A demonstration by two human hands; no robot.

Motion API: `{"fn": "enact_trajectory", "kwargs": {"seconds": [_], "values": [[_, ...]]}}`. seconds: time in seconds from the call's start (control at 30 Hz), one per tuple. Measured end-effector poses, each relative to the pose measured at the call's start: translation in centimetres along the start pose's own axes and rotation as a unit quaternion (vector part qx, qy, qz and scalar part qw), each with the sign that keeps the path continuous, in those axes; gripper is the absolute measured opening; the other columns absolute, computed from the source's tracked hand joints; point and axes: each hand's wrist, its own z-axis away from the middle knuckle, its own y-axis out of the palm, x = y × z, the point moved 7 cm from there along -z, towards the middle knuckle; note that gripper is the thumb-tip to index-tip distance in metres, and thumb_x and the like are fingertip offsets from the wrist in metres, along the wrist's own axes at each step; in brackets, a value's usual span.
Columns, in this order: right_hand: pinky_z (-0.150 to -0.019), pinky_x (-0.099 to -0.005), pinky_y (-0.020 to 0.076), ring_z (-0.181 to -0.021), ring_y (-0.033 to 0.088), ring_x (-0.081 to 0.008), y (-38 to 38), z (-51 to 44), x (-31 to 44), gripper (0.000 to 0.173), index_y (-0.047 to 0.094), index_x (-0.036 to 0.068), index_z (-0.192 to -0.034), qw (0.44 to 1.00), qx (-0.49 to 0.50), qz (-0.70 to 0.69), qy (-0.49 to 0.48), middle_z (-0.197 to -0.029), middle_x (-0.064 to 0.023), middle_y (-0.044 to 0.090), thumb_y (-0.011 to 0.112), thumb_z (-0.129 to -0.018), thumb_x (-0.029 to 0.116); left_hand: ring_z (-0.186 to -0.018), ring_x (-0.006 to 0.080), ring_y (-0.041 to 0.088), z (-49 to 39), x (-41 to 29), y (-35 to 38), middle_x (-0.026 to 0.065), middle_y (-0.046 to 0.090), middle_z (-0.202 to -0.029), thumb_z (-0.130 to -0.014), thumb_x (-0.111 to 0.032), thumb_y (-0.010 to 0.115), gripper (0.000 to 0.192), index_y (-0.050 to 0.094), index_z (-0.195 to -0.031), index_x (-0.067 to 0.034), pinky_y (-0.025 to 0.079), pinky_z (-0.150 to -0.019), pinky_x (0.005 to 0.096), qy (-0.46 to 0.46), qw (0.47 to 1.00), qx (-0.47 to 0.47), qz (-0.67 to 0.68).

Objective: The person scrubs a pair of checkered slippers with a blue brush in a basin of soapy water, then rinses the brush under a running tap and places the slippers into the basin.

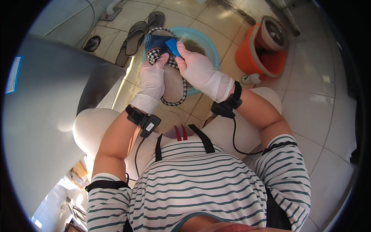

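Observation:
My left hand (pixel 153 76), in a thin whitish glove, grips a slipper (pixel 174 84) by its houndstooth-patterned upper. The slipper has a pale woven insole, a dark blue ribbed part and a checked edge. My right hand (pixel 195 65), gloved likewise, is closed around a blue plastic-backed tool (pixel 173 47), perhaps a brush, held against the blue part of the upper; its working side is hidden. Beneath both hands a light blue basin (pixel 213 53) holds murky water with some suds.
Several similar slippers (pixel 135 39) lie on the tiles beyond my left hand. An orange mop bucket (pixel 246 52) with a spinner basket stands at the right, a white bottle with a red cap (pixel 251 79) beside it. A large grey metallic panel (pixel 52 95) fills the left.

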Motion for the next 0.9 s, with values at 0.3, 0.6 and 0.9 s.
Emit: {"fn": "enact_trajectory", "kwargs": {"seconds": [0.3,0.6,0.9], "values": [[-0.077,-0.0477,0.0586,-0.087,0.073,-0.039,-1.4,-0.3,0.7,0.058,0.044,0.005,-0.158,1.0,-0.008,-0.004,0.002,-0.097,-0.0169,0.077,0.057,-0.105,0.027,-0.104,0.0173,0.072,0.3,-0.7,1.0,0.0127,0.075,-0.119,-0.098,0.003,0.061,0.027,0.068,-0.124,0.008,0.057,-0.096,0.0312,0.015,0.999,0.038,-0.013],[-0.08,-0.0483,0.0576,-0.088,0.073,-0.0369,0.1,0.0,-0.1,0.054,0.048,0.003,-0.155,0.992,0.116,-0.005,0.058,-0.103,-0.0197,0.076,0.054,-0.107,0.028,-0.101,0.0148,0.071,0.2,-0.7,0.6,0.0092,0.076,-0.114,-0.1,0.0,0.064,0.025,0.068,-0.124,0.006,0.054,-0.092,0.0272,0.008,0.999,0.029,-0.037],[-0.077,-0.0496,0.0573,-0.085,0.071,-0.0431,-0.5,-0.3,-0.8,0.057,0.047,0.009,-0.158,0.997,0.03,-0.044,0.051,-0.098,-0.0239,0.074,0.06,-0.105,0.023,-0.105,0.0181,0.073,0.2,-0.8,0.8,0.0125,0.076,-0.117,-0.103,0.001,0.058,0.026,0.068,-0.126,0.008,0.055,-0.098,0.0299,0.009,0.997,0.033,-0.069]]}}
